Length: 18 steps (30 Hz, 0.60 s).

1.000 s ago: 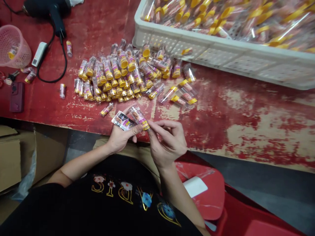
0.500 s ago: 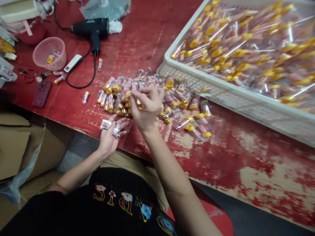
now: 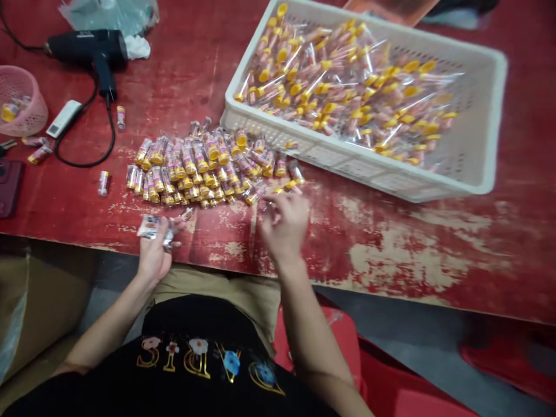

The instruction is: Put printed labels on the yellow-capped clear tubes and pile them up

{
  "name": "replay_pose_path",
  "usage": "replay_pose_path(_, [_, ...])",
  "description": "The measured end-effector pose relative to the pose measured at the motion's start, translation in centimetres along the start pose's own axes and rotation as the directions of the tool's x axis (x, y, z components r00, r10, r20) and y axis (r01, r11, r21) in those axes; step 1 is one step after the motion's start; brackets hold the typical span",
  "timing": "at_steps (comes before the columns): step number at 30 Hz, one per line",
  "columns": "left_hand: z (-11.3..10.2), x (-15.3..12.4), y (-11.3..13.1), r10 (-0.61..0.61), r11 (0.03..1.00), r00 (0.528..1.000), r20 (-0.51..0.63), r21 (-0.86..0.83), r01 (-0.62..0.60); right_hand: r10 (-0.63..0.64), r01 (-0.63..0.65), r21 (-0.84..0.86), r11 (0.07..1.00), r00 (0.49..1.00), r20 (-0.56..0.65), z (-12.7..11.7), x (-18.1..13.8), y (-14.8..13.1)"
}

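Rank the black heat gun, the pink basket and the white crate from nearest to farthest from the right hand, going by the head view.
1. White crate: just beyond the right hand, mostly to its right.
2. Black heat gun: far to the left, farther back on the table.
3. Pink basket: at the picture's left edge.

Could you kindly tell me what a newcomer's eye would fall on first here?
Probably the large, rectangular white plastic crate at the upper right of the worn red table, loaded with yellow-ended items in clear plastic. Next would come the dense pile of small, clear cylindrical tubes with yellow ends by the crate's left end. Nearer the body, the left grip holds a flat, white printed piece, while the right grip is blurred.
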<state>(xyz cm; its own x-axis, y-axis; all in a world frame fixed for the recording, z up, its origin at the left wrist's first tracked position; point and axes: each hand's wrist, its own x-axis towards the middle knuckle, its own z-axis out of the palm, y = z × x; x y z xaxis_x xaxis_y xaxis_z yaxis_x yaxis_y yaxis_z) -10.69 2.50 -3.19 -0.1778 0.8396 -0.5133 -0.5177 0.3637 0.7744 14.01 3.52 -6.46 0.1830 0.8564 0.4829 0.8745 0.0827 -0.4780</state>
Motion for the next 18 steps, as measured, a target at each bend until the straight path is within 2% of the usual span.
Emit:
replay_pose_path(3, [2.5, -1.7, -1.9, -0.153, 0.988, 0.975, 0.16, 0.009, 0.154, 0.138, -0.129, -0.163, 0.978, 0.989, 0.045, -0.8, -1.5, 7.1])
replay_pose_path(5, [4.2, -2.2, -3.0, -0.232, 0.972, 0.947, 0.222, 0.021, 0.233, 0.16, -0.144, -0.182, 0.973, 0.984, 0.08, -0.5, -2.0, 8.8])
replay_pose_path(7, [5.5, -2.4, -3.8, -0.248, 0.968, 0.938, 0.244, 0.024, 0.25, 0.173, -0.165, -0.094, 0.982, 0.982, 0.076, -0.5, -2.5, 8.0])
replay_pose_path(9, [6.5, -2.6, -4.5, -0.216, 0.976, 0.943, 0.251, 0.024, 0.217, 0.205, -0.213, 0.13, 0.968, 0.976, 0.071, -1.1, -3.2, 5.6])
replay_pose_path(11, [7.3, -2.9, -5.0, -0.164, 0.986, 0.949, 0.268, 0.033, 0.161, 0.22, -0.265, 0.402, 0.877, 0.963, 0.155, -1.9, -3.9, 2.5])
replay_pose_path(13, [7.8, -3.2, -5.6, -0.108, 0.994, 0.957, 0.269, 0.041, 0.1, 0.184, -0.328, 0.598, 0.732, 0.939, 0.291, -2.4, -4.3, -0.1])
replay_pose_path(15, [8.1, -3.5, -6.1, -0.069, 0.997, 0.962, 0.262, 0.052, 0.058, 0.16, -0.383, 0.679, 0.626, 0.916, 0.369, -2.4, -4.4, -1.6])
replay_pose_path(18, [8.2, -3.4, -6.8, -0.029, 0.995, 0.961, 0.276, 0.096, 0.002, 0.194, -0.389, 0.702, 0.597, 0.919, 0.344, -2.2, -4.1, -1.9])
